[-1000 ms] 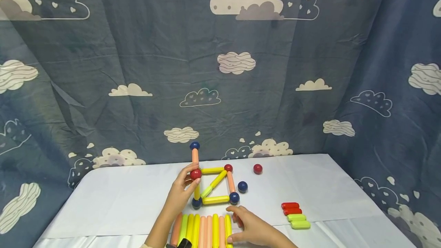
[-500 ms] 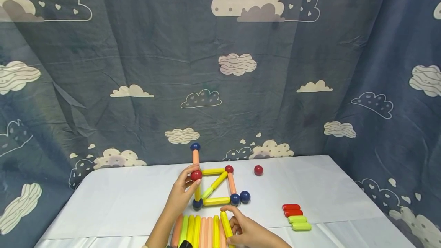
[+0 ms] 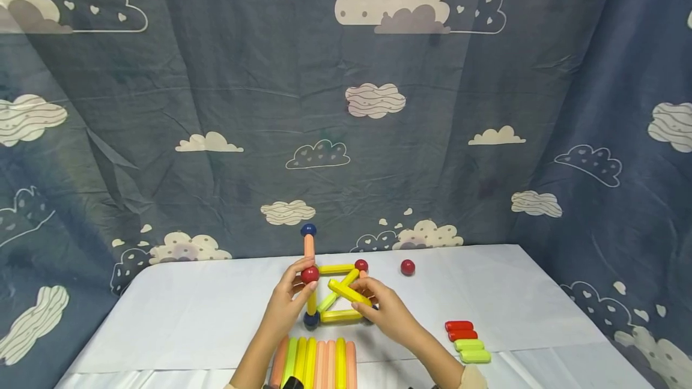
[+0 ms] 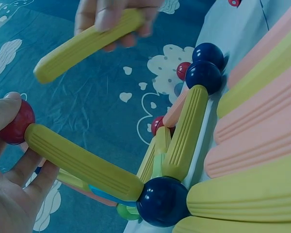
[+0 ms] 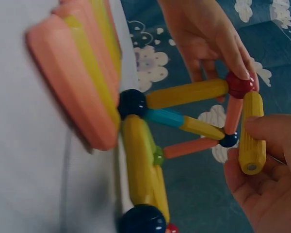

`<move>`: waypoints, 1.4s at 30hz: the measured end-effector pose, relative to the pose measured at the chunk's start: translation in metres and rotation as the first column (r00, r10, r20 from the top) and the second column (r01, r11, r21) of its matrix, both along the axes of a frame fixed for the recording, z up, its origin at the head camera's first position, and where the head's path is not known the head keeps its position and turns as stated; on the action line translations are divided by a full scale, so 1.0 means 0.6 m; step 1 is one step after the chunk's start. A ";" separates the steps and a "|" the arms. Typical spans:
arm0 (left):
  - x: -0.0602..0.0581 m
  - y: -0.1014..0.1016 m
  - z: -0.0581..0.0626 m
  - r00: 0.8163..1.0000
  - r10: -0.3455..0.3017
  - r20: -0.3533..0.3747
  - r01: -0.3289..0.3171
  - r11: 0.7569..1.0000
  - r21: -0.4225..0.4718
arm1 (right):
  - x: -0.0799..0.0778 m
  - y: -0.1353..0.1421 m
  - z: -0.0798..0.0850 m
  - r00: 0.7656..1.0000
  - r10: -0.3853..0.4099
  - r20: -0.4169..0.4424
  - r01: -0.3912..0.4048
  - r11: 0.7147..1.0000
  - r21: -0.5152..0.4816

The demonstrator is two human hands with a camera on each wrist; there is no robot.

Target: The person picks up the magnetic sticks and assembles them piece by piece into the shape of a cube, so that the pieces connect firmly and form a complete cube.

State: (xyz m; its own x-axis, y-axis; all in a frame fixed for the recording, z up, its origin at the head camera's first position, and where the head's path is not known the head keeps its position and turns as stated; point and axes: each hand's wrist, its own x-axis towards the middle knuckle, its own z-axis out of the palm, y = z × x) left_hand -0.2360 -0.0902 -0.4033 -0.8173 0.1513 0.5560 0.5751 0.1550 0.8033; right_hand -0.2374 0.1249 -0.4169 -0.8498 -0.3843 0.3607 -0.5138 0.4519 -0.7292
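My left hand (image 3: pixel 286 298) grips a red ball (image 3: pixel 310 275) at the upper end of a yellow magnetic stick (image 4: pixel 82 162). That stick rises from a blue corner ball (image 4: pixel 163 201). A pink stick (image 3: pixel 309 246) and another blue ball (image 3: pixel 309 230) extend beyond the red one. My right hand (image 3: pixel 385 311) pinches a second yellow stick (image 5: pixel 252 133) between thumb and fingers, held in the air. Its free end points at the red ball, close by in the right wrist view. Below, a frame of sticks and balls lies on the table, its right corner partly hidden by my right hand.
A row of pink, yellow and green sticks (image 3: pixel 327 362) lies at the table's front. Short red sticks (image 3: pixel 461 330) and green sticks (image 3: pixel 473 351) lie to the right. A loose red ball (image 3: pixel 408 267) sits behind. Two blue balls (image 4: pixel 203 76) touch at the frame's corner.
My right hand has taken the yellow stick from the row's right end and raised it toward the red ball. The loose blue ball has moved against the frame's corner ball. The left hand stays put.
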 end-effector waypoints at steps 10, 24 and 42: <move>0.000 0.003 0.000 1.000 0.014 -0.003 -0.014 1.000 -0.019 | -0.031 -0.010 0.030 0.995 -0.039 -0.095 0.044 0.998 0.052; -0.055 0.005 -0.013 1.000 0.027 -0.001 -0.027 0.973 -0.230 | -0.044 -0.012 0.033 0.985 -0.060 -0.164 0.053 0.998 -0.047; -0.061 0.016 -0.019 0.998 0.038 -0.045 -0.049 0.962 -0.267 | -0.043 0.079 -0.037 0.988 -0.149 0.024 0.150 0.988 -0.023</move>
